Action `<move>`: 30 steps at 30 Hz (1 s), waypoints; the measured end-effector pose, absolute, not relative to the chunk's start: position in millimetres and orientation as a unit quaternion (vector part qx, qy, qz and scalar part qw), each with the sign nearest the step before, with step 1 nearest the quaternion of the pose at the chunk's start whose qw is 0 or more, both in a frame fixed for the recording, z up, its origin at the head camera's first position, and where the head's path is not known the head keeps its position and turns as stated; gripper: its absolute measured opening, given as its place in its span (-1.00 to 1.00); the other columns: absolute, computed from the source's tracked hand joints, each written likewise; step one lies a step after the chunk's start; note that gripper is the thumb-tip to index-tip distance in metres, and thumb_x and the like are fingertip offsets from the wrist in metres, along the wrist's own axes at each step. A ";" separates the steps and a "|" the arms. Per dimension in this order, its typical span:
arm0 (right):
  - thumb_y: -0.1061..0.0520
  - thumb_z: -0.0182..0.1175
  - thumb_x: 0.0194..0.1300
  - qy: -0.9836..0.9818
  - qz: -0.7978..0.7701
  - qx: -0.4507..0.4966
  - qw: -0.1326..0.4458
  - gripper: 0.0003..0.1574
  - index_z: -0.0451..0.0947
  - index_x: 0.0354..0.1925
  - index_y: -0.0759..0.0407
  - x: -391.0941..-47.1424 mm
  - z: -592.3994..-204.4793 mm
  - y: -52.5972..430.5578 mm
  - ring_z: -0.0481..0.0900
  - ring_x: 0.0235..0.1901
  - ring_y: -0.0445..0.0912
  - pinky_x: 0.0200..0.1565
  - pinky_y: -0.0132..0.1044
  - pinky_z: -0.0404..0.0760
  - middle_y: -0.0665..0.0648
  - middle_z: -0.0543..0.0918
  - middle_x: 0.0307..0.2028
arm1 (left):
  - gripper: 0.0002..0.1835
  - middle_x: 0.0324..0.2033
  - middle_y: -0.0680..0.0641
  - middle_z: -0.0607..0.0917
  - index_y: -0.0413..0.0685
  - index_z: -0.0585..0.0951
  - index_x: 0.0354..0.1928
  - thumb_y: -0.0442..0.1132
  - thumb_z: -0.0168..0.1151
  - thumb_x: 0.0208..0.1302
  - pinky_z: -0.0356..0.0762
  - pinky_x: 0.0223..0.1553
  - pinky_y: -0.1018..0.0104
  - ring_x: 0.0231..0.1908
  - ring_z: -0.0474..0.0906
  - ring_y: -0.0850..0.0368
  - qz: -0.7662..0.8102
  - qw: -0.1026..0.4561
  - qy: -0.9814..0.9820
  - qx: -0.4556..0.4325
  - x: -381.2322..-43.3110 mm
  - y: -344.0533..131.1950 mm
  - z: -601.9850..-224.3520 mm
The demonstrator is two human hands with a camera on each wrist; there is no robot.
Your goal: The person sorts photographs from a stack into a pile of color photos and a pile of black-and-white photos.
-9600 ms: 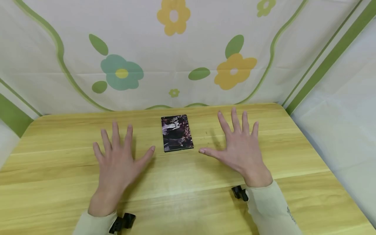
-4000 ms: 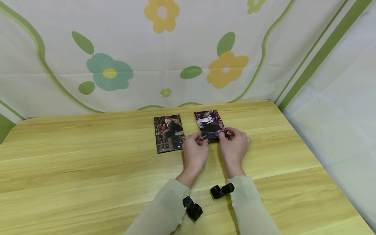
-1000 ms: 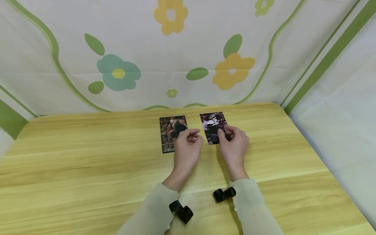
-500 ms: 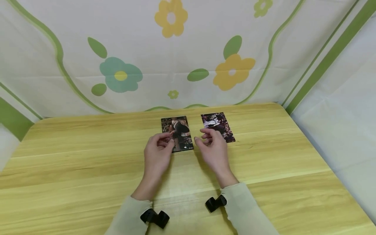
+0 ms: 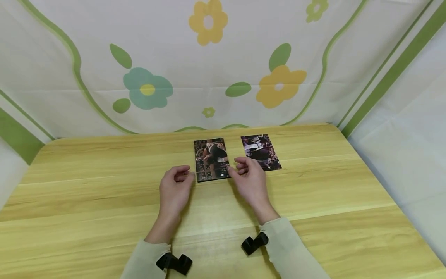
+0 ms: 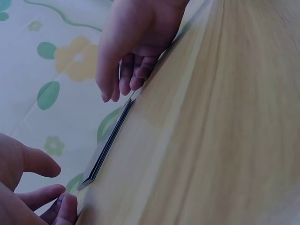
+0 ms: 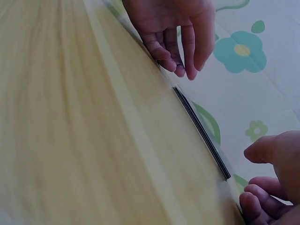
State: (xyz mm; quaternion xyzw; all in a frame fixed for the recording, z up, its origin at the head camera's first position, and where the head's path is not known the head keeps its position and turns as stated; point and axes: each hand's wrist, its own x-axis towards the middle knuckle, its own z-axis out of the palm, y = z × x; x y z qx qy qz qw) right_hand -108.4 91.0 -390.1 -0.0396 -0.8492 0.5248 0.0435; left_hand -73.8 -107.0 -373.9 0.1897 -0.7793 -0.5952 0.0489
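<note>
A stack of picture cards (image 5: pixel 210 155) lies flat on the table, its top picture sideways. Seen edge-on, the stack (image 6: pixel 110 140) shows several dark layers. To its right lies a single picture card (image 5: pixel 259 149), thin and flat. My left hand (image 5: pixel 175 190) is just left of the stack's near corner, fingers loosely bent, holding nothing. My right hand (image 5: pixel 251 182) is at the stack's near right corner, also holding nothing. Its thumb tip comes close to the stack's edge; whether they touch I cannot tell. Its fingers cover the single card's near left part.
The wooden table (image 5: pixel 104 217) reaches back to a white cloth (image 5: pixel 195 73) with printed flowers. A wrist camera (image 5: pixel 174 263) sits on the left sleeve and another wrist camera (image 5: pixel 255 244) on the right one.
One stack has become a stack and a separate card on its right. In the last second both hands came left from the single card to either side of the stack, and the right hand released the card.
</note>
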 end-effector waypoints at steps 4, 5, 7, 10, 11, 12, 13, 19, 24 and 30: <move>0.11 0.48 0.35 -0.851 0.522 -0.037 0.047 -0.54 0.68 0.16 0.23 -108.5 -392.0 91.4 0.64 -0.11 0.01 -0.05 -0.32 0.65 0.18 0.67 -0.08 | -0.70 0.03 -0.22 0.73 -0.21 0.72 0.14 -0.30 0.28 0.44 0.52 -0.10 0.49 -0.03 0.63 -0.01 -0.595 0.056 -0.779 0.188 -71.9 -108.6 -375.9; 0.11 0.48 0.35 -0.851 0.522 -0.036 0.048 -0.54 0.69 0.16 0.23 -108.6 -392.2 91.4 0.64 -0.11 0.01 -0.06 -0.32 0.64 0.18 0.67 -0.08 | -0.70 0.03 -0.22 0.74 -0.20 0.73 0.14 -0.30 0.28 0.44 0.52 -0.11 0.49 -0.03 0.63 -0.01 -0.595 0.057 -0.779 0.188 -71.7 -108.8 -376.2; 0.11 0.48 0.35 -0.851 0.521 -0.036 0.049 -0.55 0.69 0.15 0.22 -108.8 -393.3 91.3 0.64 -0.11 0.00 -0.06 -0.33 0.64 0.18 0.67 -0.08 | -0.71 0.04 -0.23 0.74 -0.20 0.73 0.13 -0.29 0.29 0.44 0.51 -0.11 0.50 -0.02 0.64 -0.02 -0.594 0.058 -0.780 0.187 -71.6 -109.1 -376.9; 0.11 0.48 0.35 -0.853 0.519 -0.036 0.048 -0.55 0.69 0.15 0.21 -108.9 -394.6 91.3 0.63 -0.11 0.00 -0.05 -0.31 0.64 0.18 0.67 -0.08 | -0.71 0.03 -0.22 0.74 -0.20 0.74 0.12 -0.29 0.29 0.44 0.51 -0.12 0.51 -0.03 0.64 -0.02 -0.592 0.059 -0.782 0.186 -71.6 -109.1 -377.9; 0.10 0.48 0.35 -0.853 0.518 -0.037 0.047 -0.54 0.69 0.15 0.21 -108.9 -394.7 91.3 0.63 -0.11 -0.01 -0.05 -0.30 0.64 0.17 0.67 -0.08 | -0.71 0.03 -0.22 0.74 -0.20 0.74 0.12 -0.29 0.29 0.43 0.51 -0.12 0.51 -0.03 0.64 -0.01 -0.591 0.061 -0.783 0.184 -71.6 -109.1 -378.4; 0.10 0.48 0.34 -0.855 0.516 -0.038 0.046 -0.54 0.69 0.16 0.21 -108.9 -395.0 91.3 0.63 -0.11 -0.01 -0.04 -0.29 0.65 0.16 0.66 -0.08 | -0.71 0.03 -0.23 0.73 -0.20 0.74 0.12 -0.29 0.30 0.43 0.51 -0.12 0.52 -0.04 0.64 -0.01 -0.590 0.063 -0.784 0.183 -71.8 -109.0 -379.0; 0.09 0.48 0.34 -0.856 0.514 -0.038 0.045 -0.53 0.69 0.16 0.21 -108.9 -395.1 91.2 0.62 -0.11 -0.01 -0.04 -0.28 0.65 0.16 0.66 -0.07 | -0.71 0.03 -0.23 0.73 -0.21 0.74 0.11 -0.30 0.30 0.43 0.52 -0.12 0.53 -0.05 0.64 -0.01 -0.589 0.066 -0.785 0.181 -71.9 -108.8 -379.6; 0.07 0.49 0.33 -0.864 0.499 -0.037 0.047 -0.50 0.69 0.18 0.20 -108.9 -395.9 90.5 0.61 -0.11 -0.03 -0.05 -0.28 0.63 0.14 0.65 -0.08 | -0.73 0.01 -0.25 0.70 -0.26 0.76 0.08 -0.33 0.32 0.41 0.52 -0.14 0.57 -0.07 0.66 -0.03 -0.578 0.083 -0.794 0.168 -73.0 -107.2 -382.6; 0.10 0.48 0.33 -0.868 0.493 -0.029 0.055 -0.50 0.70 0.19 0.21 -109.5 -397.7 90.3 0.61 -0.12 -0.03 -0.07 -0.32 0.61 0.15 0.66 -0.09 | -0.74 -0.02 -0.26 0.71 -0.28 0.77 0.06 -0.35 0.36 0.39 0.52 -0.17 0.57 -0.10 0.67 -0.04 -0.568 0.094 -0.802 0.160 -74.0 -105.7 -385.8; 0.12 0.47 0.34 -0.872 0.486 -0.023 0.056 -0.51 0.71 0.19 0.21 -109.6 -399.0 89.1 0.61 -0.12 -0.01 -0.06 -0.30 0.59 0.15 0.66 -0.09 | -0.76 -0.05 -0.27 0.71 -0.30 0.78 0.02 -0.37 0.38 0.37 0.54 -0.18 0.53 -0.14 0.67 -0.07 -0.550 0.112 -0.815 0.144 -75.2 -104.8 -389.9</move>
